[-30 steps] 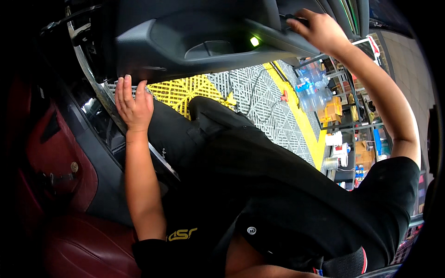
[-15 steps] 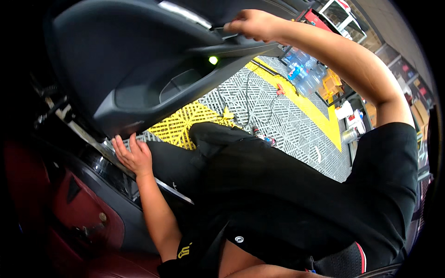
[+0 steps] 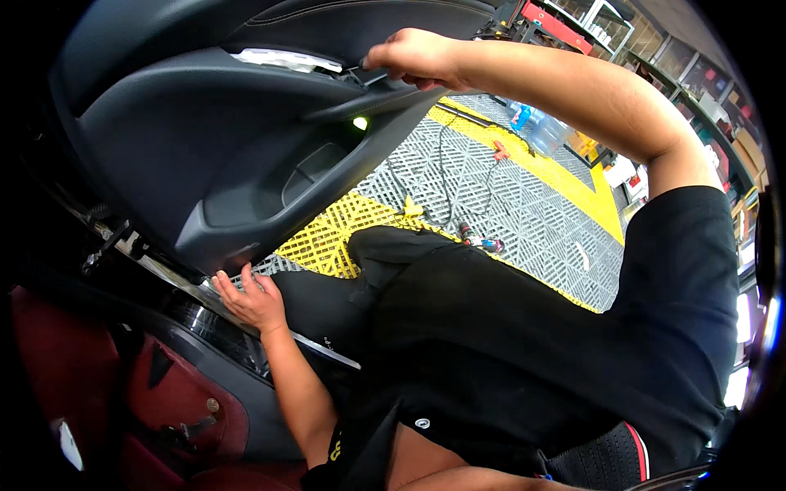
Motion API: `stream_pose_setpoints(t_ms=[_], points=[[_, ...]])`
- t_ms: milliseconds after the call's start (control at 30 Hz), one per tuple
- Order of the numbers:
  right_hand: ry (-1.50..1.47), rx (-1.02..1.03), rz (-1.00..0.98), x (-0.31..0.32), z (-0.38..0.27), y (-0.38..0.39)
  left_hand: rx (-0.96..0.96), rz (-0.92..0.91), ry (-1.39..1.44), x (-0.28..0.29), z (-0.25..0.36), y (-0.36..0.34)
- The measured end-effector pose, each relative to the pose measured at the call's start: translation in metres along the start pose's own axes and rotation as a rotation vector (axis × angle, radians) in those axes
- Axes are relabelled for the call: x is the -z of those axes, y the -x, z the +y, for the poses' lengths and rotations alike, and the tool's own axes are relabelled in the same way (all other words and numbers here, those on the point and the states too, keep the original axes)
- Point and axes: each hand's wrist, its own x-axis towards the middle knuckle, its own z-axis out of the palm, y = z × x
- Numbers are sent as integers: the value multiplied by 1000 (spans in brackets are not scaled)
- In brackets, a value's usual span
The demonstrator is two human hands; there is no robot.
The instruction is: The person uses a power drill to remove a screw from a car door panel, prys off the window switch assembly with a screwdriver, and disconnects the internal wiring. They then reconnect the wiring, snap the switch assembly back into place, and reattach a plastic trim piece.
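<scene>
A black car door panel [image 3: 155, 155] with a storage pocket fills the upper left. My right hand [image 3: 417, 59] is at the top of its armrest, fingers curled. A small dark piece shows at the fingertips, too little to name. Beside it, a white strip [image 3: 286, 60] shows in a long opening along the armrest. My left hand [image 3: 251, 299] is low at the panel's bottom corner, fingers spread, with the fingertips at its lower edge. A green-yellow light [image 3: 360, 123] glows above the pocket.
Below my left hand runs the door sill [image 3: 323, 350], with dark red trim [image 3: 205, 385] inside the car. Grey floor grating [image 3: 524, 213] lies beyond, with cables, an orange clip [image 3: 500, 150] and a small bottle-like object [image 3: 481, 241]. Large clear water bottles [image 3: 547, 135] stand farther back.
The view has shifted, showing more of the panel's top and the white strip. My right hand remains at the armrest with fingers curled; my left stays at the bottom corner.
</scene>
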Motion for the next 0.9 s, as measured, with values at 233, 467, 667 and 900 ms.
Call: stream_pose_setpoints(t_ms=[233,467,667,900], points=[[1444,1084,163,27,9,3,26,11,0,-4,3,1],[17,98,126,6,12,-12,45,1,10,-6,4,3],[1353,1013,191,13,-2,4,50,11,-25,3,0,1],[252,24,92,8,-6,-4,58,3,36,0,3,3]])
